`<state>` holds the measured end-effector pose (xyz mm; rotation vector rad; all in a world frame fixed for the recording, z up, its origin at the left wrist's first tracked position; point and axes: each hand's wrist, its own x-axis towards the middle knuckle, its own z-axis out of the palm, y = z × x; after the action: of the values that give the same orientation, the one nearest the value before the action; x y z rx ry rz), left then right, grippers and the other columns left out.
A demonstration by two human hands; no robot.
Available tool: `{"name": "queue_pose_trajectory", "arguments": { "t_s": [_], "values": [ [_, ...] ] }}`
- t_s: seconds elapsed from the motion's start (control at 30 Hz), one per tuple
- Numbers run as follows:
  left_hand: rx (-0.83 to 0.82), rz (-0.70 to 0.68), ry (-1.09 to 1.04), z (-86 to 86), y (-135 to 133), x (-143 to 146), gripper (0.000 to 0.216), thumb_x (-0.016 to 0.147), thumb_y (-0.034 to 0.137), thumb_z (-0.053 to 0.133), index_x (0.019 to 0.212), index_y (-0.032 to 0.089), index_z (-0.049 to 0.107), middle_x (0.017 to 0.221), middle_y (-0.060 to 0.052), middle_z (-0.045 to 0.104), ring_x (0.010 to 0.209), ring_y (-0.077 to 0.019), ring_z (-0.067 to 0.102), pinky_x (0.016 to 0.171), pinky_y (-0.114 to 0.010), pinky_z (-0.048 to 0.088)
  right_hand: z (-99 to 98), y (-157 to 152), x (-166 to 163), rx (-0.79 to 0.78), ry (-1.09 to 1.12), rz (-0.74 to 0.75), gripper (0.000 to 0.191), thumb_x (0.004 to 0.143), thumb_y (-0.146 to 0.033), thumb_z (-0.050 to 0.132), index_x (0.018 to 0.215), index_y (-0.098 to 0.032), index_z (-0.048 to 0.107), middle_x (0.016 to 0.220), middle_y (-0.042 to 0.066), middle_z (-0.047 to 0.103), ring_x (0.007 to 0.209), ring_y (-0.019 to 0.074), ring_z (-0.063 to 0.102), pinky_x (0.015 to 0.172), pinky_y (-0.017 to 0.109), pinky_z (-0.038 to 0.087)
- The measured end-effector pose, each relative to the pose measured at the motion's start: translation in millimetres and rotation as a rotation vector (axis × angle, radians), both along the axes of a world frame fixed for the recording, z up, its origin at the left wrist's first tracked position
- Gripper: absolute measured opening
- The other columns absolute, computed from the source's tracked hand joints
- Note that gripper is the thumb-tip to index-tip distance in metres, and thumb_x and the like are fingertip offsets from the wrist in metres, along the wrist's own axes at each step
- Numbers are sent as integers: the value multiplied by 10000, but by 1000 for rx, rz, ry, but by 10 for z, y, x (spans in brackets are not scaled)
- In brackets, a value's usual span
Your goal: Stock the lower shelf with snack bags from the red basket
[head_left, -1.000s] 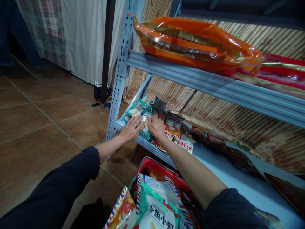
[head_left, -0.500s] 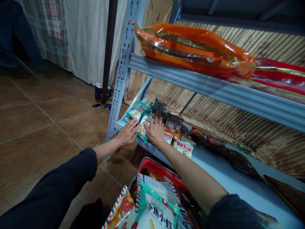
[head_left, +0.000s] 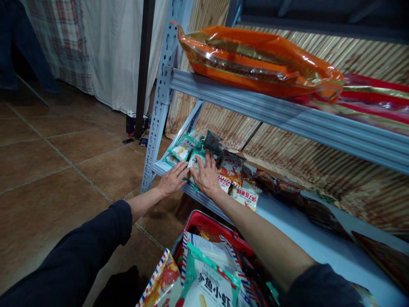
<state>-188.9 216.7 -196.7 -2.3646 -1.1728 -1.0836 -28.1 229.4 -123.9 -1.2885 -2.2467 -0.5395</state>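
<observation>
My left hand (head_left: pixel 171 180) lies flat with fingers stretched on the front of a pile of green snack packets (head_left: pixel 184 149) at the left end of the low grey shelf (head_left: pixel 306 238). My right hand (head_left: pixel 206 175) rests open right beside it, fingers spread over the same green packets and touching the edge of the red-and-white snack packets (head_left: pixel 234 177). A dark small packet (head_left: pixel 211 142) stands just beyond my right fingertips. Neither hand grips anything.
A red basket (head_left: pixel 204 221) full of snack bags (head_left: pixel 207 281) sits below my arms. Orange (head_left: pixel 255 64) and red (head_left: pixel 377 100) flat bags lie on the upper shelf. The shelf's perforated post (head_left: pixel 159 98) stands left, over brown floor tiles. A curtain hangs behind.
Both hands have slid a little toward the shelf's front edge and stay flat on the green packets. My right hand's fingers have stretched out from a more curled pose.
</observation>
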Motion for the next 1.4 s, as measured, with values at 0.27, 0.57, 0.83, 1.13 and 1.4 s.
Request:
{"name": "queue_pose_trajectory", "arguments": {
  "t_s": [0.27, 0.57, 0.83, 1.13, 1.4],
  "values": [
    [69, -27, -36, 114, -46, -53, 470, 842, 300, 424, 1265, 101, 369, 1395, -141, 290, 1330, -226, 110, 1055, -429, 248, -118, 72, 52, 5, 49, 138, 495, 836, -320, 410, 1280, -108, 355, 1435, 186, 90, 1323, 309, 48, 996, 532, 236],
    [42, 307, -320, 695, 507, -31, 369, 812, 259, 421, 1159, 168, 506, 1360, -91, 345, 1324, -246, 118, 1047, -453, 229, -34, 68, 107, -65, 167, 149, 534, 819, -343, 439, 1279, -92, 339, 1408, 209, 154, 1304, 292, 142, 1008, 494, 242],
    [-109, 318, -259, 740, 636, -5, 363, 834, 308, 379, 1150, 177, 500, 1290, -74, 442, 1277, -215, 247, 1023, -407, 300, 316, 589, 173, -8, 355, -96, 528, 789, -358, 435, 1243, -91, 399, 1370, 204, 274, 1273, 304, 237, 993, 472, 270],
    [-128, 352, -224, 660, 638, 28, 388, 804, 334, 413, 1133, 156, 518, 1291, -93, 450, 1259, -248, 282, 1037, -441, 234, 285, 943, 139, 3, 199, -62, 468, 803, -323, 376, 1213, -106, 443, 1294, 173, 405, 1250, 314, 263, 992, 506, 232],
    [-164, 390, -254, 666, 653, 47, 492, 772, 305, 452, 1250, 194, 410, 1297, -89, 433, 1189, -269, 375, 983, -433, 301, 235, 684, 105, 92, 178, -116, 381, 827, -370, 381, 1128, -175, 510, 1236, 149, 444, 1160, 309, 365, 912, 495, 322]
  ]
}}
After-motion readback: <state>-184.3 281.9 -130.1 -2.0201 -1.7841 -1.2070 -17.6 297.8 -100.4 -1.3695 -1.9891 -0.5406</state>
